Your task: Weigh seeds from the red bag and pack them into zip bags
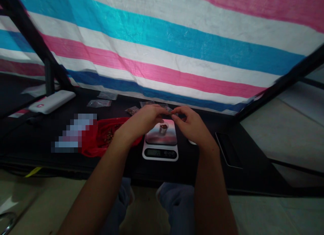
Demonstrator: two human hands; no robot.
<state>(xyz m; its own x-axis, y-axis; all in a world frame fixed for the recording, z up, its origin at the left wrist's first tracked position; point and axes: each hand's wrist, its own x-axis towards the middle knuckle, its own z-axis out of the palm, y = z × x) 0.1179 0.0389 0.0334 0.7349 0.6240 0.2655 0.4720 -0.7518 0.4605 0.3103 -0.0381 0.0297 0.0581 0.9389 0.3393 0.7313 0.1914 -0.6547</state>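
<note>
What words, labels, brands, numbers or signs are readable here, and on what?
None can be read.
Display of the scale: faint marks, too blurred.
Button panel on the scale: markings too small.
White oblong device: pinkish round mark, any lettering too small.
Patch by the red bag: pixelated, unreadable.

The left hand [152,115], right hand [189,123] and forearms [103,182] are bare; below the hands, faded blue trousers [178,203] show soft folds, with pale shoe edges [132,196] visible.
</note>
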